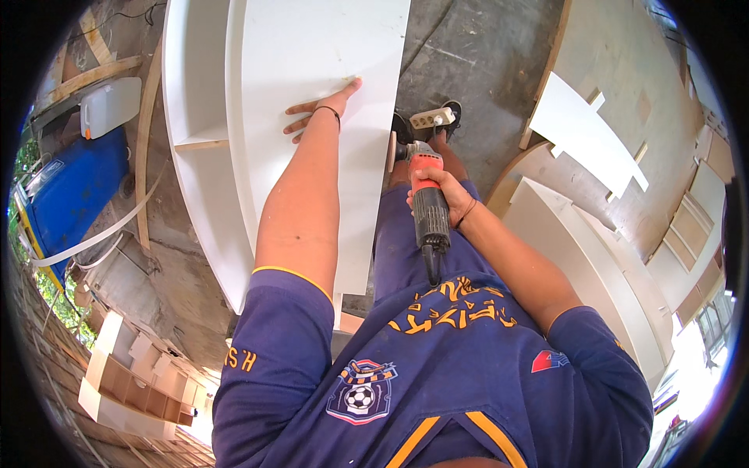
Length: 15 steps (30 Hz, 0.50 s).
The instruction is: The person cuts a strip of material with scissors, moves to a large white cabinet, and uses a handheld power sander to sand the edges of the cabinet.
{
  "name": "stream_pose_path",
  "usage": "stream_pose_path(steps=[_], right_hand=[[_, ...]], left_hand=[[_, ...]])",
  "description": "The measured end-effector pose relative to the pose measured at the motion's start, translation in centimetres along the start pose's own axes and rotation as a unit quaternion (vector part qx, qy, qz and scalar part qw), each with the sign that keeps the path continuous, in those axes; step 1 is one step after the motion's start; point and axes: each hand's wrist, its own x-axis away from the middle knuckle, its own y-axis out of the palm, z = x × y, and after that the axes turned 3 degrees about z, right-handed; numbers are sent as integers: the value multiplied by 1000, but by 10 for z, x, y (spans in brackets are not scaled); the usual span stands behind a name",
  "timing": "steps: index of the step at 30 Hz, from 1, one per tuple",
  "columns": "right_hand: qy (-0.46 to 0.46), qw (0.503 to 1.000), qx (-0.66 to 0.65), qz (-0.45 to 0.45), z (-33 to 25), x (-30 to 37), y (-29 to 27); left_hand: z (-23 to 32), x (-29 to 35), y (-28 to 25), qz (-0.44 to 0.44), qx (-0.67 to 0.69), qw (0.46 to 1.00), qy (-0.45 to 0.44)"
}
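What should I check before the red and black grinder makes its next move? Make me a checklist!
1. Right hand wrapped around the grinder: ok.
2. Left hand away from the disc: ok, it lies with fingers spread on the white panel.
3. Gloves on: not ok, both hands are bare.
4. Wrists free of bands: not ok, each wears a thin one.
5. Power strip away from the feet: not ok, it lies right by the shoes.
6. Disc stopped: cannot tell from one still picture.
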Motion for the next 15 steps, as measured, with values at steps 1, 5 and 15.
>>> stream_pose_path(steps=[1, 5, 15], right_hand=[[-6, 1000, 5, 5, -2, 0, 2], [14, 1000, -16, 3, -17, -15, 3], [8, 1000, -19, -11, -33, -24, -4]], left_hand=[[0, -2, 1, -1, -2, 1000, -1], [5, -9, 6, 3, -13, 1000, -3], [2, -23, 19, 18, -51, 999, -5]])
